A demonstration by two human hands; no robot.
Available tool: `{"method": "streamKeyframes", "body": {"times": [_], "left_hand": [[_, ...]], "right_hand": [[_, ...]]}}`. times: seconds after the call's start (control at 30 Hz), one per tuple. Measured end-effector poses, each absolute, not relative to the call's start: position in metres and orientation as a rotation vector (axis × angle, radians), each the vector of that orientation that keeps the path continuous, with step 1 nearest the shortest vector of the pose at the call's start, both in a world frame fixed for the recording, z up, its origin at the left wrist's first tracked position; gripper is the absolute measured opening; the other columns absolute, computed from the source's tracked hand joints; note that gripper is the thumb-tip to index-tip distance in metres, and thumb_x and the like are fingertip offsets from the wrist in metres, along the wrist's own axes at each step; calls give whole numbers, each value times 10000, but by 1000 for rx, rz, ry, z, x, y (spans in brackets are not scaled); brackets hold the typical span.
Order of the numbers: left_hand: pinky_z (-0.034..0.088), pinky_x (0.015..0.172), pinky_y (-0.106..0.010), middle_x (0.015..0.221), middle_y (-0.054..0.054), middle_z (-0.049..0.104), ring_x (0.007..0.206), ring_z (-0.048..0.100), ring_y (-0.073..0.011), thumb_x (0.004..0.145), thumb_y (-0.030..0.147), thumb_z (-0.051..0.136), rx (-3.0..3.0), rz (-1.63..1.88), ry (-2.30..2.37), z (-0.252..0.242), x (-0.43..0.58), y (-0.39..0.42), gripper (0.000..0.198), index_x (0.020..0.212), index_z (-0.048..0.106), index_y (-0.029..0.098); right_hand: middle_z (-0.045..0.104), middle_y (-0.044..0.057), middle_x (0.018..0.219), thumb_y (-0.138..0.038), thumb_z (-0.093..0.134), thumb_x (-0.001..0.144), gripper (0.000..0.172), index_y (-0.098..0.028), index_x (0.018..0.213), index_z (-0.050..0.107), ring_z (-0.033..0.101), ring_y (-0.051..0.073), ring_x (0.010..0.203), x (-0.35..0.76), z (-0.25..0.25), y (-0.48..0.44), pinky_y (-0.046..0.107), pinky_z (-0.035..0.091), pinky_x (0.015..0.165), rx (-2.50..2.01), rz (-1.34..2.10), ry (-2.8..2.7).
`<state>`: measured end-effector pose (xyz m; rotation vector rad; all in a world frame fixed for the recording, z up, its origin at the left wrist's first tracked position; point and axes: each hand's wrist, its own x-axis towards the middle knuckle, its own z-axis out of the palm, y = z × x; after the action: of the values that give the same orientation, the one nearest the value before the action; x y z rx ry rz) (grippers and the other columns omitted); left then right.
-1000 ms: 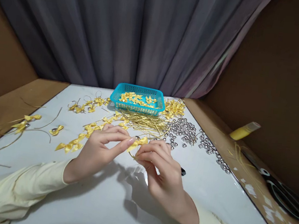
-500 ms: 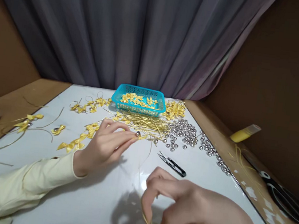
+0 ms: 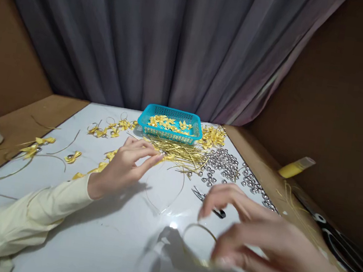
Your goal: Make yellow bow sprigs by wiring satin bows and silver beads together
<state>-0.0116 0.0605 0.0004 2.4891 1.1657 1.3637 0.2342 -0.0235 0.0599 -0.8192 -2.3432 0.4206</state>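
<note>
- Bow [image 3: 168,157] is held near cords [image 3: 190,152] by left hand [image 3: 127,164], fingers pinched; might be dropped if gripped loosely.
- Loop [image 3: 202,226] may be bent by right hand [image 3: 264,243], fingers half-curled; hold cannot be told.

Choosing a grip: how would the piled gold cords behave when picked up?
The gold cords look fairly stiff, lying mostly straight. They're likely light, being so thin. One may drag its neighbours, since they overlap.
</note>
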Motion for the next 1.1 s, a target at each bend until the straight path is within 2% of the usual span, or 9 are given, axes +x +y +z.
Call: {"method": "streamKeyframes", "body": {"times": [0.07,0.17,0.3,0.43,0.53,0.73,0.87,1.0,1.1], "left_hand": [[413,757,-347,770,-27,706,769,615,-182,873,216,562,2405,1263,1125,7,-8,49,155,763,666,183],[445,726,-314,747,-13,701,756,615,-174,872,238,557,2304,1109,1095,16,-4,38,177,738,664,193],[468,635,-245,748,5,705,709,628,-143,905,255,508,2155,976,1037,22,-2,32,236,746,675,207],[465,631,-231,743,17,722,685,630,-135,907,247,501,2185,969,1030,20,0,31,227,765,676,212],[467,628,-230,740,12,719,671,629,-136,898,234,502,2221,981,1032,17,1,30,210,772,667,204],[456,526,-196,655,16,668,586,614,-120,915,239,465,2145,893,1014,15,3,29,231,749,618,191],[465,596,-220,681,-2,668,603,587,-120,909,172,483,2406,1033,919,8,4,29,183,805,634,177],[454,653,-275,758,-41,662,698,559,-153,921,165,485,2605,1120,767,1,4,31,156,889,637,166],[441,710,-315,832,-70,647,782,543,-179,910,152,507,2689,1165,796,-3,3,36,137,901,644,159]], "right_hand": [[608,60,953,-184,615,840,171,-219,678,657,618,183,846,227,61,-8,304,519,712,-825,627,-2310],[582,51,951,-147,623,828,151,-196,691,658,602,175,866,221,53,11,338,500,786,-904,775,-2153],[562,47,932,-163,633,822,131,-185,698,668,587,179,891,222,41,20,365,491,805,-931,895,-2026],[564,30,906,-158,668,796,99,-177,699,673,588,155,856,224,38,22,360,485,825,-813,1179,-2033],[555,17,855,-161,675,790,85,-176,707,678,579,138,802,221,37,22,338,492,785,-776,1302,-1993],[547,17,817,-125,651,801,132,-181,684,670,568,147,790,212,33,20,316,489,715,-914,1104,-1953],[552,23,855,-90,653,791,141,-185,689,674,578,158,841,210,30,20,342,485,785,-920,950,-2048],[569,53,982,-67,668,773,150,-183,678,680,573,190,959,209,29,18,411,452,889,-987,786,-2122],[573,67,1088,-70,691,751,135,-183,676,683,560,215,1056,209,32,16,450,428,947,-970,793,-2176]]}}
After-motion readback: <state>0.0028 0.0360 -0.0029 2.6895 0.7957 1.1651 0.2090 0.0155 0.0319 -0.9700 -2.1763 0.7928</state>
